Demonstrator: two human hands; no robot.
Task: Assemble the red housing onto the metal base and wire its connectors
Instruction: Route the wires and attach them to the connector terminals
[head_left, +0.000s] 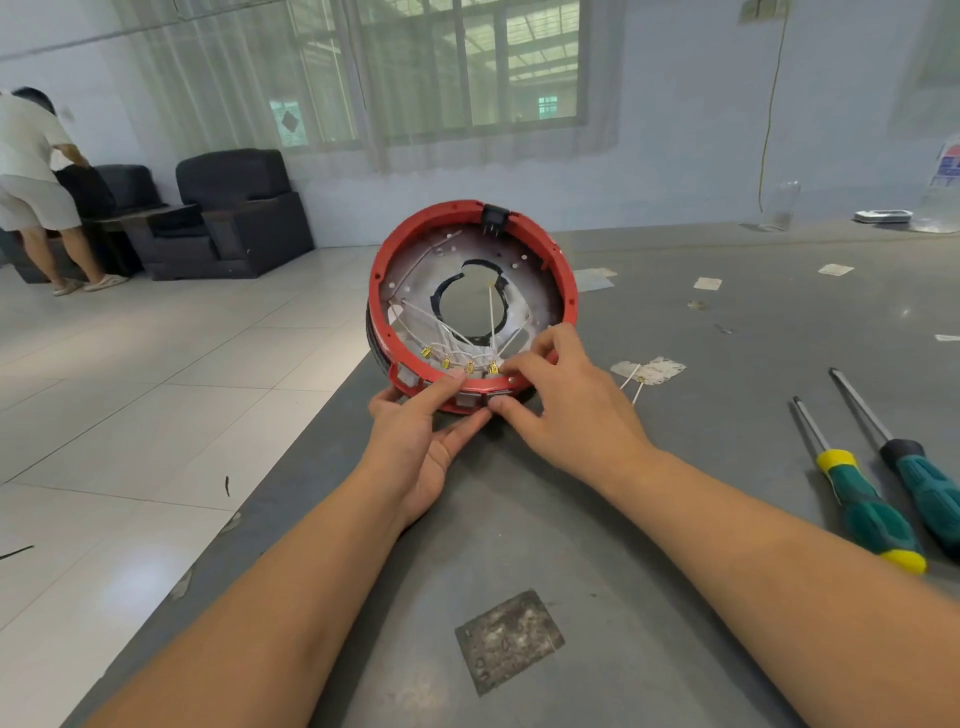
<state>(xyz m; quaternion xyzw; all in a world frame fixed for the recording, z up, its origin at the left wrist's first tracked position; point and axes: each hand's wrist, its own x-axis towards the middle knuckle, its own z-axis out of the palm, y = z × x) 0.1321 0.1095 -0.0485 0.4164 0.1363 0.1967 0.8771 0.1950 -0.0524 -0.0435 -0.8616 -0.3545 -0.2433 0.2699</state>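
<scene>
Bare forearms reach in from the bottom edge across the grey surface (675, 322), over a scuffed square patch (509, 640). Beyond them the red housing (566, 275) stands tilted on its edge near the surface's left side, its open face toward the camera, the metal base (431, 270) seated inside it. White wires (491, 312) run down to brass connectors (470, 365) at the lower rim. The left hand (415, 441) grips that rim from below, thumb on top. The right hand (561, 395) seems to pinch the rightmost connector, fingers curled. Two green-handled screwdrivers (872, 499) lie to the right.
</scene>
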